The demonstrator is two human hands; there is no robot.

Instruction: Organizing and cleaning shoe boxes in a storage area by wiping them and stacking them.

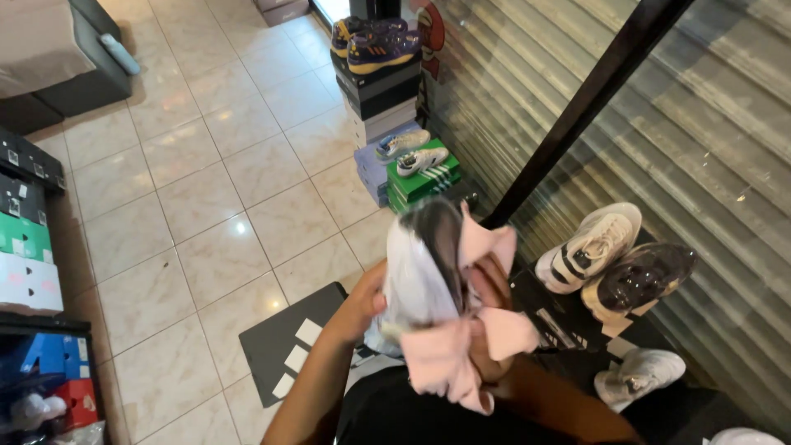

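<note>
Holding: left hand [362, 301] grips a white shoe [420, 264] from its left side, fingers closed on it; the shoe is raised in the air before the chest, over the floor, its toe pointing up and away
Wiping: right hand [486, 330] is clenched on a pink cloth [449, 363] and presses it on the right side of the shoe; most of this hand is hidden under the cloth
Cloth: one part lies over the top of the shoe, the rest hangs down below the hand
Box: a dark lid [288, 342] with white stripes lies on the tiled floor [198, 214] just under the left arm
Right side: two pale shoes [614, 259] rest on a black box [560, 317] close to a metal shutter [700, 124]; one more white shoe [638, 375] lies lower, near the bottom right corner
Far end: stacks of boxes with shoes on top [404, 152] stand along the shutter; more boxes [29, 239] at the left edge
Advice: I judge it best to keep the left grip firm and steady, so the shoe does not turn while the cloth rubs; fold the loose hanging part into the palm, press with a flat pad of cloth, and move in short strokes along the side
</note>
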